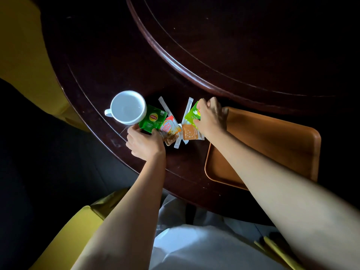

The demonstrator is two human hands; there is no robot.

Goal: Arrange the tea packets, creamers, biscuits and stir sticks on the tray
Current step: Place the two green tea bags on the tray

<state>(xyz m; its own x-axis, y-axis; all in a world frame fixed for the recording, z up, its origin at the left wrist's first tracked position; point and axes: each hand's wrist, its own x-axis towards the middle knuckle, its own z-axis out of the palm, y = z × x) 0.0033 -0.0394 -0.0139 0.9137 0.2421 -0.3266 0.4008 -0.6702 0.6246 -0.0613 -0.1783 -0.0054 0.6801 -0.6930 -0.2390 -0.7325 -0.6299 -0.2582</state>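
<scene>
My left hand [144, 142] pinches the lower edge of a dark green tea packet [153, 118], which leans against a white cup. My right hand [211, 115] grips a light green tea packet [191, 114], lifted just left of the brown tray [272, 145]. Between the hands lie a Coffee mate creamer sachet [169, 129], an orange-brown biscuit packet [190, 132] and white wrapped stir sticks [164, 104]. Part of the biscuit packet is hidden under my right wrist. The tray holds nothing that I can see.
A white cup [127, 107] stands on the dark round wooden table [116, 65], left of the packets. A raised round centre section [253, 45] fills the far right. Yellow chair cushions [23, 55] sit at the left and below.
</scene>
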